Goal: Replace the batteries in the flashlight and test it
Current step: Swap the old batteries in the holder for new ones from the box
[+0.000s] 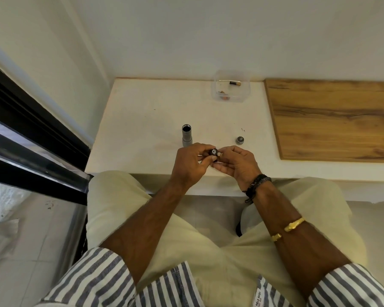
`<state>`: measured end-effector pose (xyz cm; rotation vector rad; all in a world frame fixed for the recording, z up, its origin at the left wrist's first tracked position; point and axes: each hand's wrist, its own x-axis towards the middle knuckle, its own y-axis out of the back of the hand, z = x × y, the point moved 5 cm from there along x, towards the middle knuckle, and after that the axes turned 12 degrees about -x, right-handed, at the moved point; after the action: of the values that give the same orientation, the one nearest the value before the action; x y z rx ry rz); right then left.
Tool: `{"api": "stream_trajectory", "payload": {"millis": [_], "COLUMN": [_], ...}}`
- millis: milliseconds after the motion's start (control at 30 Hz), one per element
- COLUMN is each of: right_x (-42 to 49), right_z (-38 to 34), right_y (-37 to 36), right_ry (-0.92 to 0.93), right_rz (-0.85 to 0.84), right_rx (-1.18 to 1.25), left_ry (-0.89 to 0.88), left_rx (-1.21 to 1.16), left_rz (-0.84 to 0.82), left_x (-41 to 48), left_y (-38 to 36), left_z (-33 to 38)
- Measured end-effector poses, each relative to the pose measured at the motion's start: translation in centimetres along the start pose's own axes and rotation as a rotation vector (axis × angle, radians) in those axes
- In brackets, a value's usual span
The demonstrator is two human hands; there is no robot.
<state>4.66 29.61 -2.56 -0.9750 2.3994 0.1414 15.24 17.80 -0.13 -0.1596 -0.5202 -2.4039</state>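
A clear tub (231, 89) holds one battery (235, 83) lying sideways. The flashlight body (186, 135) stands upright, open end up. Both hands' grips close on a black battery holder (212, 153): left hand (192, 163), right hand (236, 164).

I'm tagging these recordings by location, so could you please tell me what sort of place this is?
Probably a room at home rather than a workshop: a low white ledge built against plain walls, a wood-grain panel lying on it, and a dark-framed sliding door beside a tiled floor.

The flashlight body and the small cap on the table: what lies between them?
In the head view, nothing lies between the flashlight body and the cap; only bare white table shows there. Both hands work nearer, below that stretch.
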Motion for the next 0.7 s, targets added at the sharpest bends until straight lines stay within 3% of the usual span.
{"api": "stream_trajectory", "payload": {"millis": [300,400,567,700], "right_x": [0.0,0.3,0.8,1.5], "right_z": [-0.2,-0.5,-0.8,-0.8], "right_y": [0.5,1.3,2.9,5.2], "right_ry": [0.092,0.171,0.179,0.141], "right_rz": [0.060,0.150,0.238,0.355], "right_rx": [-0.166,-0.237,-0.026,0.145], "left_ry": [0.128,0.224,0.697,0.866], "left_rx": [-0.078,-0.186,-0.863,-1.162], "left_rz": [0.086,0.120,0.076,0.091], "left_x": [0.1,0.2,-0.3,-0.7], "left_y": [-0.2,-0.5,-2.0,-2.7], "left_z": [-0.8,-1.4,-3.2,-3.7]}}
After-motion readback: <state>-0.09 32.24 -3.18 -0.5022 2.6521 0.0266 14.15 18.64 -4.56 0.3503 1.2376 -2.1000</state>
